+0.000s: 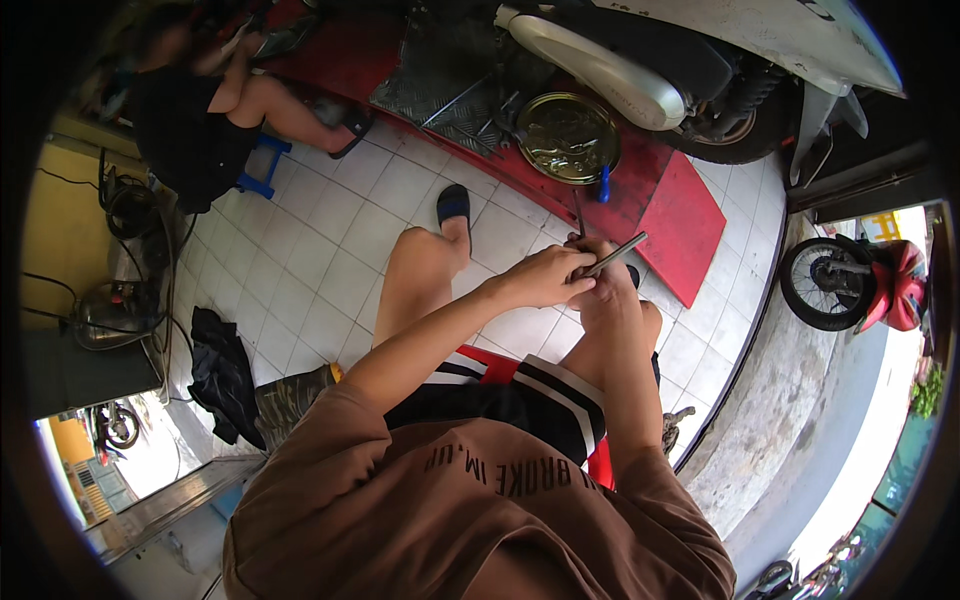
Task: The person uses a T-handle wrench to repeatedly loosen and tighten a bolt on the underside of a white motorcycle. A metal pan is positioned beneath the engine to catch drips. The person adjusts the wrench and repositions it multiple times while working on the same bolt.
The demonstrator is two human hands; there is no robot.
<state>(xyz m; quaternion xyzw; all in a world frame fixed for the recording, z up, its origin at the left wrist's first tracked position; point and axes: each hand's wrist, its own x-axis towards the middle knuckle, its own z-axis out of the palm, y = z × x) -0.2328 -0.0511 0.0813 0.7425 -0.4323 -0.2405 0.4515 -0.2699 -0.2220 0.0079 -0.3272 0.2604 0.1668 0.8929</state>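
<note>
Pale tiled floor (300, 260) fills the middle of my head feed. A low red platform (690, 215) crosses it from upper left to right, with a dark checkered plate (425, 70) on top. I log a scooter (600, 65) with a pale side cover at upper right, standing over the platform.

Far right: red motorcycle (895, 285), wheel toward the platform. Upper left: co-worker (185, 125) in a dark sleeveless top, sitting on a low blue stool (262, 165), hands too blurred to read. A black garment (222, 370) lies on the floor at left.

Round golden tray (570, 181) sits near the platform's front edge; I cannot make out its contents. Wrenches (508, 127) lie just left of it.

Both hands meet ahead of the person's right knee. Left grip (545, 278): fingers clamped around the lower end of a metal rod (622, 251), which slants up to the right. Right grip (606, 284): against the left, partly hidden; I cannot tell whether it is closed on anything. A dark thin shaft (579, 212) rises from between the hands, holder unclear. Blue tool handle (605, 184) rests beside the tray's rim.
</note>
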